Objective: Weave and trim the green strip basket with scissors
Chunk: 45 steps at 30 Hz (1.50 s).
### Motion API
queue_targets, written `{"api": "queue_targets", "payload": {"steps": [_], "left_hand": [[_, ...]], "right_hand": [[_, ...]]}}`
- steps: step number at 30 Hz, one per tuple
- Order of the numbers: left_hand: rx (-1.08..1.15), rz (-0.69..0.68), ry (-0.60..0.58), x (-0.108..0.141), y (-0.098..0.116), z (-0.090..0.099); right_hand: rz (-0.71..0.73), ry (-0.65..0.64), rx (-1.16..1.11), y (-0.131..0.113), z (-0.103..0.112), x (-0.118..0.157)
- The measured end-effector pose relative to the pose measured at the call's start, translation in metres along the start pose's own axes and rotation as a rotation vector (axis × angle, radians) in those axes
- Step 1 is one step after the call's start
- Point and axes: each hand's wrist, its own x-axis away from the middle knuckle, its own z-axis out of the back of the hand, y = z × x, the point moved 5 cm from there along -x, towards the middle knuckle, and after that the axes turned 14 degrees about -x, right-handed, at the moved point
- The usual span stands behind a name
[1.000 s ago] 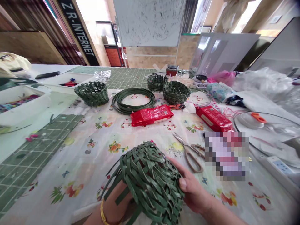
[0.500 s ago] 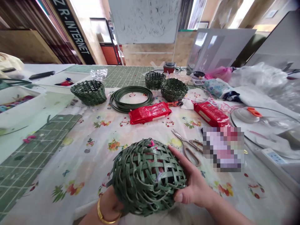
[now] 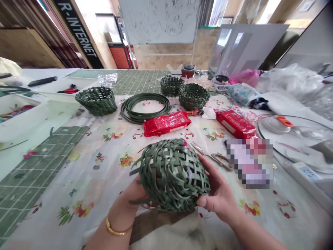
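Observation:
A dark green woven basket (image 3: 171, 177) is held between my two hands just above the near part of the table, its closed woven side facing up and towards me. Loose strip ends stick out on its left, and a bit of pink shows at its top. My left hand (image 3: 136, 194), below a gold bangle, grips the left side; its fingers are hidden behind or inside the basket. On the right side my right hand (image 3: 218, 194) is wrapped round the weave, thumb pressed on the near face. Scissors (image 3: 221, 161) lie just beyond my right hand.
Further back are a coil of green strip (image 3: 127, 113), red packets (image 3: 166, 124) (image 3: 236, 124) and finished-looking baskets (image 3: 97, 101) (image 3: 194, 96) (image 3: 171, 86). A pixelated object (image 3: 248, 165) lies at right, near a power strip (image 3: 305, 173). White trays (image 3: 18, 118) stand at left.
The basket has been lifted slightly up and to the right and turned, so loose strip ends now show on its left. More of my left hand and wrist is visible.

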Motion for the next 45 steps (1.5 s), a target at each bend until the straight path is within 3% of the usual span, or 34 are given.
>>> {"api": "queue_targets", "payload": {"steps": [3, 5, 8, 10, 12, 15, 17, 19, 20, 22, 26, 36, 45], "left_hand": [[0.082, 0.116, -0.079, -0.016, 0.017, -0.012], [0.217, 0.069, 0.045, -0.024, 0.032, -0.007], [0.253, -0.074, 0.063, -0.028, 0.046, -0.007], [0.175, -0.115, 0.022, -0.027, 0.045, -0.012], [0.097, -0.071, 0.042, -0.026, 0.037, -0.017], [-0.006, -0.019, 0.221, -0.024, 0.027, -0.018], [-0.181, -0.209, 0.417, -0.016, 0.039, -0.014], [-0.505, -0.574, 0.545, 0.001, 0.066, -0.019], [-0.716, -0.737, 0.508, 0.009, 0.077, -0.029], [-1.044, -0.898, 0.412, 0.02, 0.091, -0.046], [-1.283, -0.925, 0.425, 0.029, 0.101, -0.058], [-1.438, -0.902, 0.416, 0.026, 0.097, -0.065], [-1.475, -0.857, 0.288, 0.016, 0.088, -0.066]], "right_hand": [[0.081, 0.076, 0.046, -0.009, 0.008, -0.002], [0.14, 0.134, 0.132, -0.012, 0.015, -0.001], [0.286, 0.211, 0.408, -0.019, 0.022, 0.001], [0.459, 0.221, 0.647, -0.029, 0.017, 0.004], [0.634, 0.212, 0.869, -0.039, 0.006, 0.007], [0.79, 0.199, 1.073, -0.049, -0.008, 0.009], [0.837, 0.207, 1.137, -0.051, -0.012, 0.008], [0.864, 0.217, 1.187, -0.05, -0.013, 0.008], [0.871, 0.219, 1.206, -0.048, -0.013, 0.008], [0.882, 0.215, 1.231, -0.045, -0.012, 0.008], [0.894, 0.203, 1.253, -0.042, -0.013, 0.01], [0.926, 0.194, 1.31, -0.047, -0.019, 0.012], [0.983, 0.147, 1.34, -0.046, -0.021, 0.015]]}}
